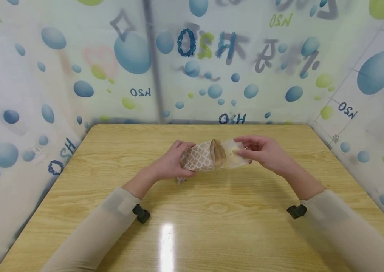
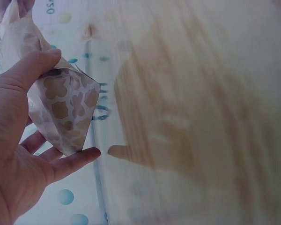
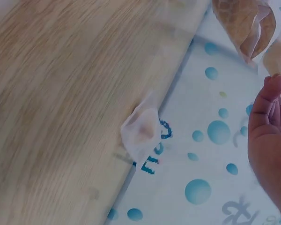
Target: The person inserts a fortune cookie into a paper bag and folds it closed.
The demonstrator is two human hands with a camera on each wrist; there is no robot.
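Observation:
A brown paper bag [image 1: 198,156] with a white lattice pattern lies on its side in my left hand [image 1: 171,162], its open mouth facing right. Thumb and fingers grip it near its closed end, which the left wrist view shows as a folded corner [image 2: 68,110]. On the other side, my right hand [image 1: 267,153] pinches a translucent packet [image 1: 231,149] with something pale inside. The packet's left end meets the bag's mouth; whether it reaches inside I cannot tell. The right wrist view shows thumb and fingertips on the packet [image 3: 275,56], beside the bag's brown opening [image 3: 262,33].
Under both hands is a wood-grain table [image 1: 192,211] with a glossy top that mirrors the left hand. A backdrop [image 1: 212,75] printed with blue and green bubbles stands behind the far edge. In the right wrist view a pale crumpled shape [image 3: 143,131] shows; its nature is unclear.

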